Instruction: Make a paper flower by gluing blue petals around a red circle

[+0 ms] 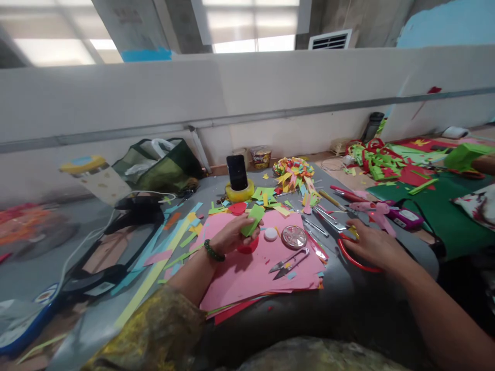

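Observation:
My left hand point(235, 232) is closed round a small folded stack of green paper point(253, 220), above the pink paper sheets point(228, 275). A red paper piece point(248, 246) lies beneath that hand. To the right, my right hand point(367, 241) has its fingers curled at the red-handled scissors point(359, 264), whose metal blades point away to the left. Part of the grip is hidden by the hand. On the pink sheets between my hands are a pair of thread snips point(290, 264), a round clear-lidded case point(294, 237) and a white round lid point(270, 234).
A phone point(237, 172) stands in a yellow tape roll point(240, 191). Beyond the sheets is a colourful paper bunch point(294, 172). A pink glue gun point(373, 208) lies right, paper strips point(154, 268) and a black frame point(133, 257) left. Another person's hand point(485, 164) shows far right.

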`<state>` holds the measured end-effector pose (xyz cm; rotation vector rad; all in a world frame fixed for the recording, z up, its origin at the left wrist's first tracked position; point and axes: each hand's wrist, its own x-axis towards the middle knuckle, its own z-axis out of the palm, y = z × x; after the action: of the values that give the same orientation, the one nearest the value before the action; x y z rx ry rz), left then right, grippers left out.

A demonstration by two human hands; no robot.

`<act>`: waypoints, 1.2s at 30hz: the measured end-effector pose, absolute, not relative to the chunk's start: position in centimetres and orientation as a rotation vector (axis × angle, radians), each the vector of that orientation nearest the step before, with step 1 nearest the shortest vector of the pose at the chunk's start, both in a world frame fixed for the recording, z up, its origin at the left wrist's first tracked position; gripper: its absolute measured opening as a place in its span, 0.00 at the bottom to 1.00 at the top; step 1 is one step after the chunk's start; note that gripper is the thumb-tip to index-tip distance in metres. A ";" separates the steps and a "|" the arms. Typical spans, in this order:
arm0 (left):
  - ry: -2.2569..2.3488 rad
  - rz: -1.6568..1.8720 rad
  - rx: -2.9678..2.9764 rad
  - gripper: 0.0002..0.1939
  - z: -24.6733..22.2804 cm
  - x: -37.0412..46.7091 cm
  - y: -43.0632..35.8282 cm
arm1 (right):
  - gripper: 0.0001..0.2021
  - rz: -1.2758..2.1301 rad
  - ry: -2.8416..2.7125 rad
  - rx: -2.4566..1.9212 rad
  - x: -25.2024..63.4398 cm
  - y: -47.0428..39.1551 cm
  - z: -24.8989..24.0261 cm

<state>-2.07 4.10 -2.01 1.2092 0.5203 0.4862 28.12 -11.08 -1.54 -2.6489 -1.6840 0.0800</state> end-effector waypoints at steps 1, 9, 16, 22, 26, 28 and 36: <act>0.532 0.493 1.220 0.19 -2.1 -1.9 4.0 | 0.19 0.055 -1.712 -2.646 28.3 -10.8 -2.0; 0.550 0.504 1.391 0.23 -2.3 -1.3 3.2 | 0.15 -0.142 -1.818 -2.537 27.1 -9.8 -1.1; 0.527 0.364 1.530 0.30 -2.9 -1.3 3.2 | 0.19 0.444 -1.968 -1.365 18.7 -4.9 1.0; 0.567 0.448 1.466 0.32 -2.5 -1.3 3.4 | 0.06 0.739 -1.865 -1.194 17.1 -0.5 0.9; 0.723 0.711 1.368 0.27 -2.2 -1.4 4.2 | 0.11 0.718 -1.614 -1.174 20.0 1.3 2.5; 0.789 0.803 1.395 0.23 -2.3 -1.5 4.6 | 0.14 0.804 -1.552 -1.205 21.2 2.0 2.6; 0.819 0.814 2.117 0.09 -3.3 -0.9 3.9 | 0.04 0.918 -1.621 -1.458 21.4 4.1 -1.6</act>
<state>-0.89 3.89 -3.35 2.1173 0.8188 0.8138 21.42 4.06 -1.63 -1.4578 -1.6208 0.9177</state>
